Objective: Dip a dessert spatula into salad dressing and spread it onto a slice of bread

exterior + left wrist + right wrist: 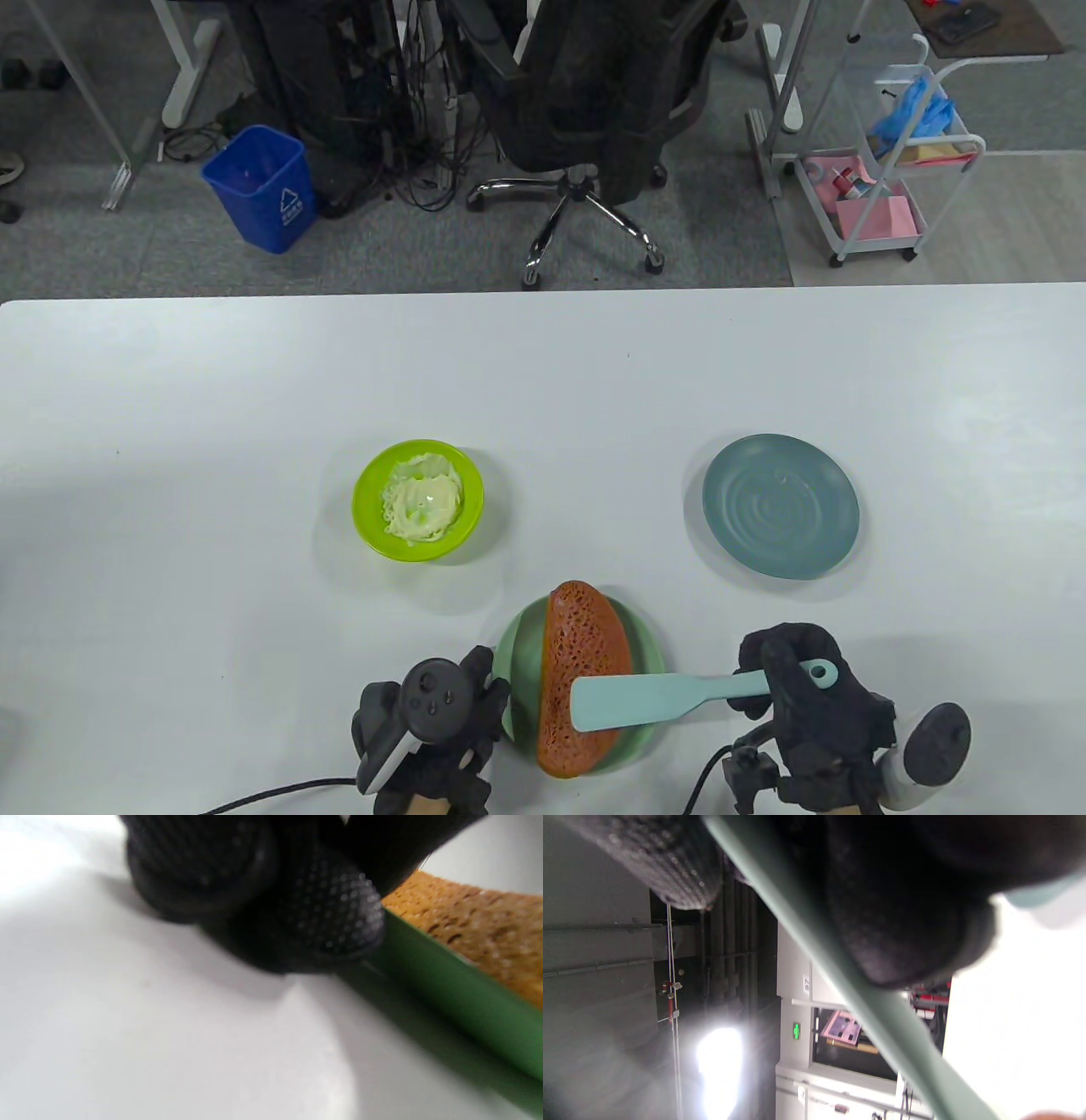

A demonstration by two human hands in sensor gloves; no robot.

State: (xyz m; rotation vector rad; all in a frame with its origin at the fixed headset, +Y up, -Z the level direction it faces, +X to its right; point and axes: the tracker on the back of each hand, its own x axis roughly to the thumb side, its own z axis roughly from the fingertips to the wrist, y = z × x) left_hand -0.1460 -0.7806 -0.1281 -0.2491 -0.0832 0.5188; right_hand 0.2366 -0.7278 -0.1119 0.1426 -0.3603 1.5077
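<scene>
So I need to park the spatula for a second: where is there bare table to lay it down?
Bare table lies between the green bowl and the blue plate, and along the far edge. The blue plate itself looks bare. It is crowded near the front: the left hand sits by the green plate with the bread, the right hand beside it.

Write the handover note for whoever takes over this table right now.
Right hand grips the light teal silicone spatula by its handle; the blade lies over the brown bread slice.
Left hand touches the rim of the pale green plate that carries the bread.
Lime green bowl of creamy dressing sits farther back to the left; a grey-blue plate to the right.
No dressing visible on blade or bread: dipping and spreading appear still to do.
</scene>
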